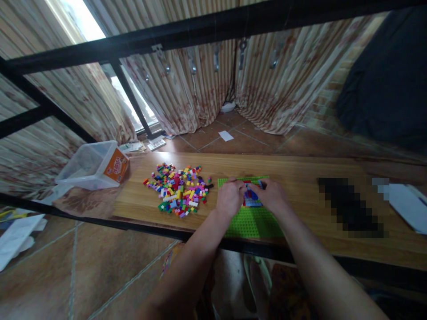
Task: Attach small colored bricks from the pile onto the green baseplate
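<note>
A green studded baseplate [249, 226] lies on the wooden table. On its upper part stands a low build of blue, light blue and red toy bricks [252, 200], partly covered by my hands. My left hand [230, 195] bends over the left side of this build, its fingers curled and closed near the bricks. From the right, my right hand [271, 195] reaches in with thumb and fingers drawn together at the build's right side. Whatever small piece is between the fingers of either hand is hidden.
To the left, a loose heap of many-coloured toy bricks [180, 189] spreads over the table [300, 173]. A clear plastic box [90, 164] with an orange label stands at the table's left end. A blurred-out dark object [352, 206] and white papers [408, 206] lie to the right.
</note>
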Motion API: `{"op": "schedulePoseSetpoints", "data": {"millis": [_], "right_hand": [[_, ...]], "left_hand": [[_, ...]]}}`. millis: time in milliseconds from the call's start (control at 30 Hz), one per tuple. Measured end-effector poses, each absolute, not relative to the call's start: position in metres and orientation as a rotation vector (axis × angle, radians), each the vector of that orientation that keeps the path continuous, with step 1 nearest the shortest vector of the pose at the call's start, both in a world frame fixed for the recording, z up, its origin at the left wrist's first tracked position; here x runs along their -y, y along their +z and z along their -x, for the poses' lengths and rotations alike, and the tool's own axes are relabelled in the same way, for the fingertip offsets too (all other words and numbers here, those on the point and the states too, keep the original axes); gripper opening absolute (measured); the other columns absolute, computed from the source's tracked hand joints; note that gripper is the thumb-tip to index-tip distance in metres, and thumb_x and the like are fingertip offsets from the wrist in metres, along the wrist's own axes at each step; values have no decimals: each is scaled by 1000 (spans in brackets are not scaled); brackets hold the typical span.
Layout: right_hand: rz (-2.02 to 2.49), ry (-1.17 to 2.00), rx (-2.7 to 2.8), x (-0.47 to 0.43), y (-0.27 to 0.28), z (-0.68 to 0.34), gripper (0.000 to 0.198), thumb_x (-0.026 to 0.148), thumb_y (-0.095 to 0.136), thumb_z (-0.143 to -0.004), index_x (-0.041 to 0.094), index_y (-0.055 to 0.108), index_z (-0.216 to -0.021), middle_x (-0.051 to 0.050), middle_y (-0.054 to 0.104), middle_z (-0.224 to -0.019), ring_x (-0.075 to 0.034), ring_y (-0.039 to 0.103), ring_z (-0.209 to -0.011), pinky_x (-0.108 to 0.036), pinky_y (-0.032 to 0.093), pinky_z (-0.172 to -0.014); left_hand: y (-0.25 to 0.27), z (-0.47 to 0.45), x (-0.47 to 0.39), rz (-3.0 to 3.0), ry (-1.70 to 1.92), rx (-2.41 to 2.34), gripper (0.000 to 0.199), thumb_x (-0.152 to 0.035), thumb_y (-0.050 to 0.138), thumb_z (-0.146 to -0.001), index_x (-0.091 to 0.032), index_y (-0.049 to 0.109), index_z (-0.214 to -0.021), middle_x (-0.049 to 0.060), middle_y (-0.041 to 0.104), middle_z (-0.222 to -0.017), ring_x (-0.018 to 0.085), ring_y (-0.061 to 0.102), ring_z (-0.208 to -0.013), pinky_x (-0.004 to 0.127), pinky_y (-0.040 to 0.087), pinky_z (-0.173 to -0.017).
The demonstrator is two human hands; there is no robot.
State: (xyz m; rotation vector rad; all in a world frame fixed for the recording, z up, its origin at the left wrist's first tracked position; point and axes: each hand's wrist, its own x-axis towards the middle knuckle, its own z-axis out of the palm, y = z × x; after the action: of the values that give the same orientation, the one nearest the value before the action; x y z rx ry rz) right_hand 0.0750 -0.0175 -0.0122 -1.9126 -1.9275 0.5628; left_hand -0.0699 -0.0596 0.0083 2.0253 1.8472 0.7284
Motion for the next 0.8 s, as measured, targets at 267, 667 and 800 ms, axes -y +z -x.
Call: {"op": "schedulePoseSetpoints", "data": {"millis": [267,667,800], "right_hand": [[1915,567,1888,16,-14,-76,46,50,61,-81,14,70,-108,-15,74,-101,-28,68,-95,-37,50,-81],[1881,662,1838,9,-23,-82,49,53,63,-76,14,72,-105,-14,75,-100,-27,69,-91,-39,52,-82],[1877,663,1850,10,-18,-81,46,51,62,-78,14,72,-103,-14,75,-98,-27,69,-90,-39,52,-81]], "left_hand": [[-2,72,62,-2050,827,-1783,25,-19,53,-93,-16,70,-76,5,66,-81,16,62,-83,25,48,-79],[-17,93,59,-1310,1250,-1749,23,-13,53,-87,-13,70,-102,4,71,-89,13,64,-76,25,52,-74],[-18,90,52,-1267,1183,-1694,21,-26,55,-88,-12,71,-88,1,68,-72,11,59,-63,22,47,-62]]}}
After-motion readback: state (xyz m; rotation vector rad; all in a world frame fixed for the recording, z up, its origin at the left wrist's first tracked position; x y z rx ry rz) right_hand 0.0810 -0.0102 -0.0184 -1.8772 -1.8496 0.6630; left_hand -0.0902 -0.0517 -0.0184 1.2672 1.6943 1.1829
